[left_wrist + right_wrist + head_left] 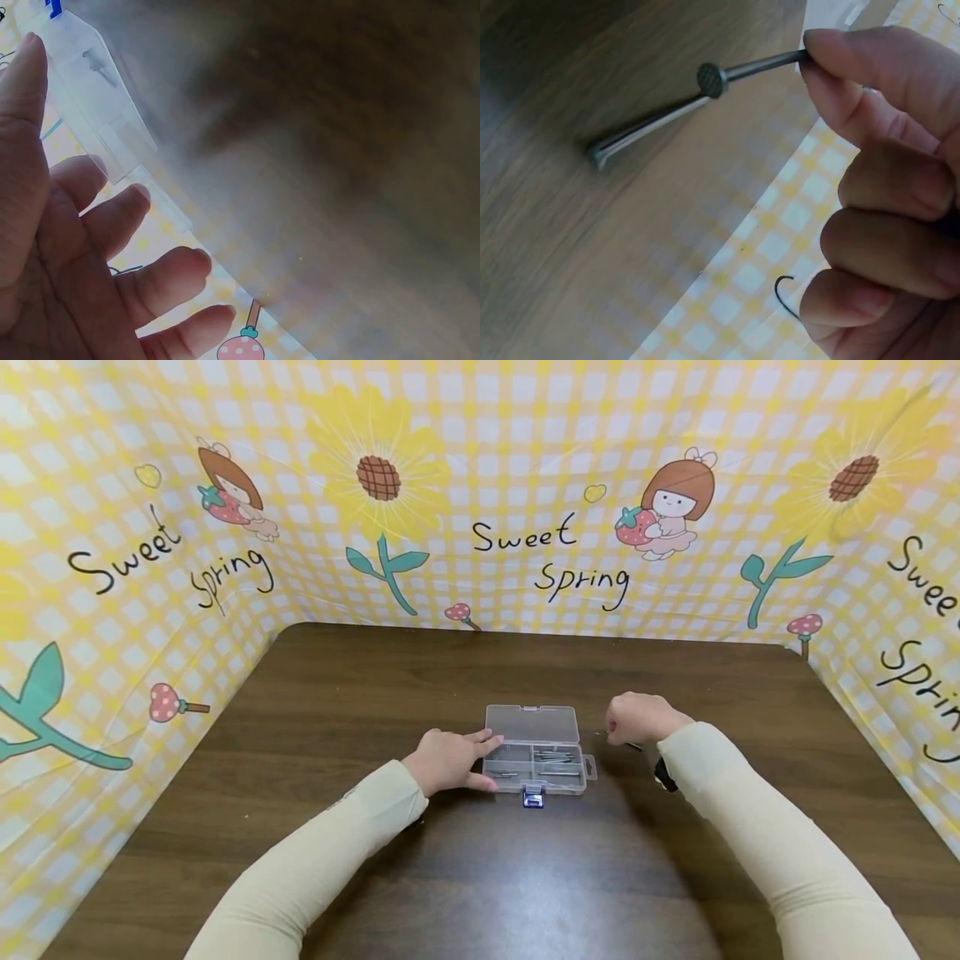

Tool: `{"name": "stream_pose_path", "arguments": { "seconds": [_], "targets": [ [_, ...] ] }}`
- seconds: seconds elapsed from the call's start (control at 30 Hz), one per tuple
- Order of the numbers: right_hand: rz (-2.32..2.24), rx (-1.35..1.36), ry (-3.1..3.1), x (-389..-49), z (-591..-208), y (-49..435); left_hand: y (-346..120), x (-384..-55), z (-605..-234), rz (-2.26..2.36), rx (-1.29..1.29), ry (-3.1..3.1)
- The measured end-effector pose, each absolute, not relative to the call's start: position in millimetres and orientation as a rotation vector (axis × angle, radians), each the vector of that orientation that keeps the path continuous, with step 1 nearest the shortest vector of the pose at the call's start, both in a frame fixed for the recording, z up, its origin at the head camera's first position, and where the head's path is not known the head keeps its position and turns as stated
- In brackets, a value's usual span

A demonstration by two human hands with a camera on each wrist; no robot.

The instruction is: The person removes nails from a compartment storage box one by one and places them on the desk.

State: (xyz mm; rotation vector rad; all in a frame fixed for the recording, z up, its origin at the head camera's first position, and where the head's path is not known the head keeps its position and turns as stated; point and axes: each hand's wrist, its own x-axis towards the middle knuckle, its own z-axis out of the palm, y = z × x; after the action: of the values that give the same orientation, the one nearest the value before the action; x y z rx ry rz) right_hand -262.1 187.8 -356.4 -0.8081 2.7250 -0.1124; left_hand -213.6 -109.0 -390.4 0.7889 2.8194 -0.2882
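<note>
A clear plastic compartment box (513, 786) lies on the table with its lid (531, 724) raised at the back and a blue latch (533, 797) in front. Several nails (553, 757) lie in its compartments. My left hand (448, 762) rests against the box's left side, fingers and thumb extended; in the left wrist view one nail (99, 67) shows through the plastic. To the right of the box, my right hand (643, 720) pinches a nail (761, 68) near its end between thumb and forefinger, head outward. Beyond that head, another nail (652, 131) lies on the table.
The brown wooden table (360, 693) is bordered at the back and sides by a yellow checked cloth (517, 460) with printed flowers and lettering. A clear hanging tab (591, 767) sticks out from the box's right side.
</note>
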Motion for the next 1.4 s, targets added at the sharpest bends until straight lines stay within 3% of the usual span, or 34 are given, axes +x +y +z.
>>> {"name": "stream_pose_path", "arguments": {
  "seconds": [1.4],
  "targets": [
    [-0.189, -0.691, 2.779, -263, -387, 206, -109, -209, -393, -0.227, 0.782, 2.818]
  ]
}}
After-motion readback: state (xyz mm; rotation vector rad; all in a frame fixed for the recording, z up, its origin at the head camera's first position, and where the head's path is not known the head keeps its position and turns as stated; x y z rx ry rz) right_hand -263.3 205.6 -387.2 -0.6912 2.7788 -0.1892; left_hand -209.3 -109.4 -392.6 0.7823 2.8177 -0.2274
